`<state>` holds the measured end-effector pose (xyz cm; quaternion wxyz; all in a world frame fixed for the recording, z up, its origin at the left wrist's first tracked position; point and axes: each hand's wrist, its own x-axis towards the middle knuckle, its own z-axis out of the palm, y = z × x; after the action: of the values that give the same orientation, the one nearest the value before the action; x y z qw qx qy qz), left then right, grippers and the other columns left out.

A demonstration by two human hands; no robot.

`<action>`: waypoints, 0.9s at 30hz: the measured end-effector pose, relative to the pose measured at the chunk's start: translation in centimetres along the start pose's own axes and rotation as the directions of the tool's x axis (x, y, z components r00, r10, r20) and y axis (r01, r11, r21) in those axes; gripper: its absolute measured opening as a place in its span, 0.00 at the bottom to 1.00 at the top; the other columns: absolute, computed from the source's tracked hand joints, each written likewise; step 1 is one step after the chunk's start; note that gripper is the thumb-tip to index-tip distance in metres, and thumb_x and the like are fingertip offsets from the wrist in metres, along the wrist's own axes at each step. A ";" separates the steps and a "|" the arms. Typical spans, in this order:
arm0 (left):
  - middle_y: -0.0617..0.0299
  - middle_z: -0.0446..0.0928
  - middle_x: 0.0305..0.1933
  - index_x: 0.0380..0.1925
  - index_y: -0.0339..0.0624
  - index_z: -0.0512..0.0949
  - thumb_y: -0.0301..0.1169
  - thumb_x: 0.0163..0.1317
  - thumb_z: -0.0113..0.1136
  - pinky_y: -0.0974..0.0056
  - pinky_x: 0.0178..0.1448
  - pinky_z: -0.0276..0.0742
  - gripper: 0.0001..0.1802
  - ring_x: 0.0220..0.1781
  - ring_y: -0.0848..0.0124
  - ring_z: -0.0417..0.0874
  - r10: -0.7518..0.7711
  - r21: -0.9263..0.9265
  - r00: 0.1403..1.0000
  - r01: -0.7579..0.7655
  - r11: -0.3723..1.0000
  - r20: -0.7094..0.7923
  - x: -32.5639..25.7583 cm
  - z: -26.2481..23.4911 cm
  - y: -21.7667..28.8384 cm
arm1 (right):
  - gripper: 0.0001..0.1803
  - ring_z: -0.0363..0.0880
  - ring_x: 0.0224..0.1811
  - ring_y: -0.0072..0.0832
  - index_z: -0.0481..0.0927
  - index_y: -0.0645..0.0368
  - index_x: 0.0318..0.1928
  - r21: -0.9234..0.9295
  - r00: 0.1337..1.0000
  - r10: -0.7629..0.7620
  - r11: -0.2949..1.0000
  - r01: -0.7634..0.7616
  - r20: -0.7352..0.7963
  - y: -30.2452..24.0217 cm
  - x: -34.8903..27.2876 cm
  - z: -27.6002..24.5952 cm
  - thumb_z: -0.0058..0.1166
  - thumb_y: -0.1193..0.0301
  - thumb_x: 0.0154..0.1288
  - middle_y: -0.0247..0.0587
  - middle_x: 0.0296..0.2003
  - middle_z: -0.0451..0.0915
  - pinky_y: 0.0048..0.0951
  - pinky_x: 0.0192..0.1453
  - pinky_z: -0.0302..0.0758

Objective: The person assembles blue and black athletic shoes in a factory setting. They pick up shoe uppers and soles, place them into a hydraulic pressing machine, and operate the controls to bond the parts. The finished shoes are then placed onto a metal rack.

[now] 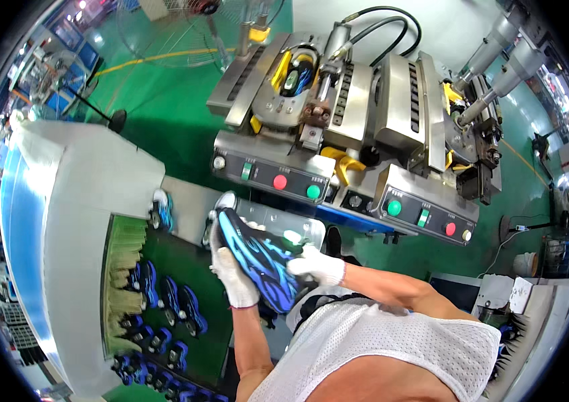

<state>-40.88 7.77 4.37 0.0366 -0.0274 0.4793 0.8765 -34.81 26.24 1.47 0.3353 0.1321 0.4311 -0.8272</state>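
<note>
The left hand (pixel 234 276) grips the blue-black shoe (pixel 252 258) over the tabletop's (pixel 189 206) near edge; the right hand (pixel 321 266) curls against it, its grip unclear. This shoe seems mid-handling; more shoes (pixel 193 311) line the conveyor's (pixel 212 295) left edge.

Illumination is bright, cool and fairly even; small lamps (pixel 82 5) flare at the upper left. Specular glare marks the steel housings (pixel 398 107) and whitens the glossy blue panel (pixel 23 201). The green floor (pixel 157 87) darkens beside the housings. Central detail is reasonably sharp; toward the rim, fisheye curvature bends straight edges, definition softens, and corners fall to black.
</note>
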 end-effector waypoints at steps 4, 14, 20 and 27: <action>0.48 0.71 0.69 0.74 0.32 0.59 0.61 0.73 0.50 0.57 0.75 0.66 0.46 0.69 0.61 0.74 0.067 0.418 0.902 -0.262 0.870 0.427 6.6 8.1 -0.7 | 0.25 0.65 0.22 0.09 0.81 0.53 0.56 0.202 0.984 -0.153 0.965 0.169 -0.093 -6.4 -4.7 -4.9 0.71 0.74 0.57 0.24 0.33 0.80 0.16 0.23 0.57; 0.37 0.67 0.70 0.71 0.37 0.63 0.52 0.59 0.69 0.48 0.73 0.68 0.47 0.71 0.45 0.71 -0.001 0.854 0.854 -0.520 0.029 0.520 41.2 22.5 -13.6 | 0.20 0.68 0.18 0.14 0.81 0.60 0.53 0.151 0.778 -0.277 0.892 0.427 -0.564 -12.3 -13.2 -13.5 0.67 0.75 0.59 0.29 0.30 0.81 0.18 0.21 0.65; 0.40 0.77 0.61 0.65 0.41 0.66 0.48 0.56 0.71 0.43 0.63 0.75 0.41 0.63 0.47 0.80 -0.072 0.935 0.957 -0.289 -0.204 0.280 47.9 22.6 -20.8 | 0.34 0.72 0.23 0.14 0.72 0.59 0.66 0.225 0.713 -0.261 0.830 0.509 -0.651 -12.5 -13.4 -14.5 0.67 0.76 0.59 0.30 0.34 0.81 0.18 0.22 0.66; 0.47 0.79 0.62 0.62 0.42 0.70 0.50 0.53 0.73 0.51 0.67 0.73 0.40 0.64 0.49 0.80 0.064 0.954 0.953 -0.298 0.015 0.296 41.9 23.8 -6.7 | 0.16 0.76 0.27 0.20 0.78 0.63 0.48 0.151 0.663 -0.245 0.864 0.480 -0.708 -14.5 -8.8 -13.8 0.65 0.72 0.61 0.34 0.33 0.80 0.26 0.30 0.74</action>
<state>-82.34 33.04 8.06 -0.0268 0.1415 0.9441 0.2964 -38.95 47.03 6.85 -0.0424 0.3823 0.3971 -0.8333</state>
